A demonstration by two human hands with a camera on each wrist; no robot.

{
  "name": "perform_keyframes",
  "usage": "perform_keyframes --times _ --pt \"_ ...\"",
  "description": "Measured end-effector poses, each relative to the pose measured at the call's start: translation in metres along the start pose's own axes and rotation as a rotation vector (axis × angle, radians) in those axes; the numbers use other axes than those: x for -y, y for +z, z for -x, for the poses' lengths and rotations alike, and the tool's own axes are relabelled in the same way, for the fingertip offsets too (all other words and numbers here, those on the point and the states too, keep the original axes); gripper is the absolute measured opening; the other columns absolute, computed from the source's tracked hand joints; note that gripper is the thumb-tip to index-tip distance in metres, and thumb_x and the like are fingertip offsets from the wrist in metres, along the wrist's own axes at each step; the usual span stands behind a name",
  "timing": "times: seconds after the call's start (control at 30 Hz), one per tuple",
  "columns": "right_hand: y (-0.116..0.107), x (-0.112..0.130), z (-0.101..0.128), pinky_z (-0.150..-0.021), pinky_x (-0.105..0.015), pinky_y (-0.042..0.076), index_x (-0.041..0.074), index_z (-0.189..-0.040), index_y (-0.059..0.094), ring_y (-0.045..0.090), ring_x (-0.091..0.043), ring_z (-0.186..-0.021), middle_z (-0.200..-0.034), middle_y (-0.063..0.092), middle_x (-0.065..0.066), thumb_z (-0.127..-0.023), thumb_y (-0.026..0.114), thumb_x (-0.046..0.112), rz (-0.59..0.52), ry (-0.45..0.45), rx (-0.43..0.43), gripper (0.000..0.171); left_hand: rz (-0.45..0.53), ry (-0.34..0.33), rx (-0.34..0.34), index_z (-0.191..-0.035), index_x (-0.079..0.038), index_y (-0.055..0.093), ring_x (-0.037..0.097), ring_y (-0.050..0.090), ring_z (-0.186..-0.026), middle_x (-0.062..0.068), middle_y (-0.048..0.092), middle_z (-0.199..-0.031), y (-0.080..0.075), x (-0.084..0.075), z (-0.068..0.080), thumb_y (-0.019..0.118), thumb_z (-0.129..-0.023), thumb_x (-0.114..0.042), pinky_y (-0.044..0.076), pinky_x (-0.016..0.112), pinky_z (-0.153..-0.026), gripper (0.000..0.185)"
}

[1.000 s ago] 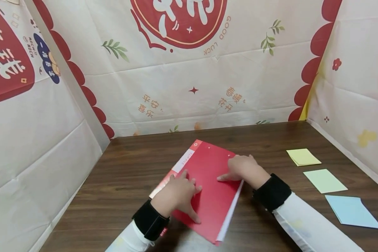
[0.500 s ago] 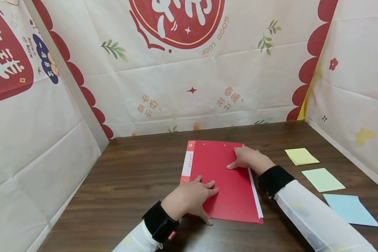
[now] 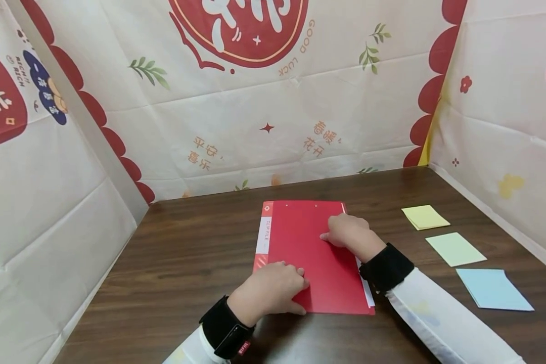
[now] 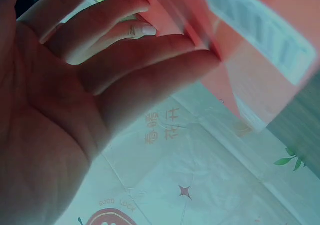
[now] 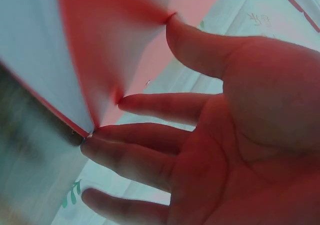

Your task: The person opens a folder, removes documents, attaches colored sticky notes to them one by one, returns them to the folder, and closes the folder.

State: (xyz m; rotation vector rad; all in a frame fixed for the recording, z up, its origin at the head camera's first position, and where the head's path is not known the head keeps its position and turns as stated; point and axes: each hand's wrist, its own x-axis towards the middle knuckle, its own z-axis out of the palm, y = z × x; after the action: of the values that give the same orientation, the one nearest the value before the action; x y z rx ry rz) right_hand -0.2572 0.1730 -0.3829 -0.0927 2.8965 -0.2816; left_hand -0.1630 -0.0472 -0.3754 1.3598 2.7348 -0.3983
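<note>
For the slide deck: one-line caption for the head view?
Both hands rest on a red folder on a brown table.

Red folder (image 3: pixel 309 253); yellow (image 3: pixel 424 217), green (image 3: pixel 455 248), blue notes (image 3: pixel 491 289).

Head cam bright, sharp; wrist cams blurry, red-tinted.

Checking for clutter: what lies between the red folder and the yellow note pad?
Only bare wooden table separates the red folder and yellow note pad, in the head view.
</note>
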Motion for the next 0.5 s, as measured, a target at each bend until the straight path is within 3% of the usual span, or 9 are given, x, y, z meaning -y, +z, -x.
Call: perform_keyframes --times 0.07,0.23,0.5 --pt "-0.001 0.0 0.002 -0.072 -0.041 0.056 0.006 -0.106 0.069 0.066 -0.021 -0.076 -0.084 0.064 -0.009 -0.096 0.075 0.038 -0.006 0.0 0.017 0.034 -0.022 0.023 -0.021 -0.115 -0.031 0.079 0.001 0.058 -0.081 -0.012 0.072 -0.098 0.0 -0.001 -0.001 0.086 -0.083 -0.059 0.053 0.019 -0.082 0.044" --pt "-0.008 -0.004 0.003 -0.069 -0.037 0.053 0.009 -0.092 0.065 0.064 -0.019 -0.074 -0.078 0.063 -0.007 -0.096 0.075 0.037 0.0 -0.045 0.036 0.03 -0.055 0.063 -0.077 -0.109 -0.029 0.08 -0.001 0.053 -0.071 -0.011 0.071 -0.091 -0.001 -0.005 -0.003 0.083 -0.085 -0.06 0.05 0.016 -0.072 0.039" --pt "-0.017 -0.007 -0.002 -0.07 -0.034 0.049 0.007 -0.091 0.065 0.06 -0.019 -0.073 -0.079 0.061 -0.008 -0.1 0.071 0.034 -0.01 -0.11 0.075 0.029 -0.062 0.022 -0.06 -0.12 -0.029 0.079 0.005 0.059 -0.077 -0.008 0.076 -0.109 -0.01 -0.009 0.002 0.082 -0.087 -0.059 0.055 0.02 -0.076 0.044"
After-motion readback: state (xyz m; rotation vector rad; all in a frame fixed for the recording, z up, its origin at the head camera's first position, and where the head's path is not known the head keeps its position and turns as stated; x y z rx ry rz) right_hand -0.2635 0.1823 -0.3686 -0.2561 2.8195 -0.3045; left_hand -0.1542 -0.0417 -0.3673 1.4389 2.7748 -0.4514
